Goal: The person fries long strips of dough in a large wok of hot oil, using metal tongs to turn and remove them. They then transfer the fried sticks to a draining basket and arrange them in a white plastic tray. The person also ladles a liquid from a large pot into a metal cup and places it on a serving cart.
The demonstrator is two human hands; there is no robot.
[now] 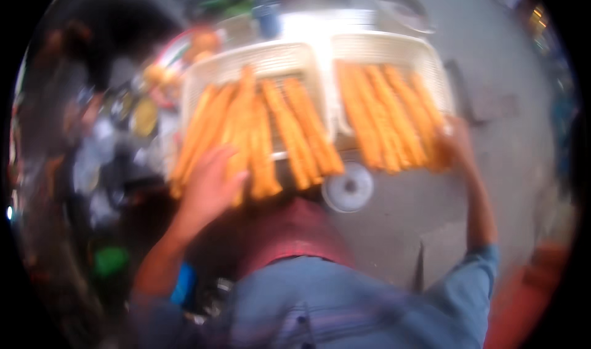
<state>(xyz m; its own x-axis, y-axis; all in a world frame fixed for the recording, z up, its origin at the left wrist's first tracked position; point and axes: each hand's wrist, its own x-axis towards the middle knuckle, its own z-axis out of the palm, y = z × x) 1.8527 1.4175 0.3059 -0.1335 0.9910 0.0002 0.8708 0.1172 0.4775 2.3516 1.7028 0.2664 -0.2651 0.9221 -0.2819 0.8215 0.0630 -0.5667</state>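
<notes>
Motion blur softens the whole view. Several long golden fried dough sticks (263,141) lie in a cream plastic basket (203,72), their near ends jutting over its front edge. More dough sticks (388,113) fill a second cream basket (392,42) on the right. Over the left batch, my left hand (208,180) has its thumb spread from its fingers and overlaps the sticks. My right hand (455,139) is at the outer right side of the right batch, by the basket's front corner. Its fingertips are blurred, so whether it grips a stick is unclear.
A round white lid-like disc (348,185) shows below the baskets. Behind them are a blue container (268,16) and a pale round bucket (401,9). On the left stand a red-rimmed tray (173,49) with round orange items and blurred clutter. A red object (526,298) is at lower right.
</notes>
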